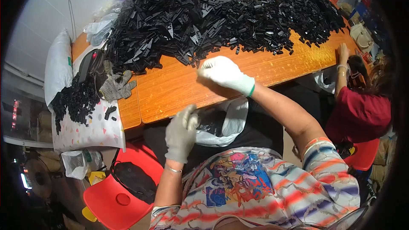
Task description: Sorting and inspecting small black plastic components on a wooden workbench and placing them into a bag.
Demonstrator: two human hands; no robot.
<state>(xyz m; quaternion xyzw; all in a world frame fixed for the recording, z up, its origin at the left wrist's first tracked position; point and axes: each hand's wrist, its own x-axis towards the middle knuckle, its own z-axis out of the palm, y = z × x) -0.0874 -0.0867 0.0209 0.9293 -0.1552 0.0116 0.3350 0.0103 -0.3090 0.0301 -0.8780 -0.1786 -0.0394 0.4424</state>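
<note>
My right hand (225, 74), in a white knit glove with a green cuff, is curled closed over the near part of the orange wooden table (170, 96). Whatever its fingers hold is hidden. Just in front of it begins a large heap of small black plastic pieces (170, 21). My left hand (181, 134) wears a greyish glove and hovers off the table's near edge, fingers bent together; I cannot make out anything in them. Between my hands a white plastic bag (238, 121) lies open at my lap, with some dark pieces inside.
On the left are a spare grey glove (117, 85), a smaller pile of black pieces (81, 100) and a stuffed white sack (59, 66). A red chair (123, 200) with a black bag (134, 181) stands at lower left. Another person in a dark red shirt (360, 113) sits at right.
</note>
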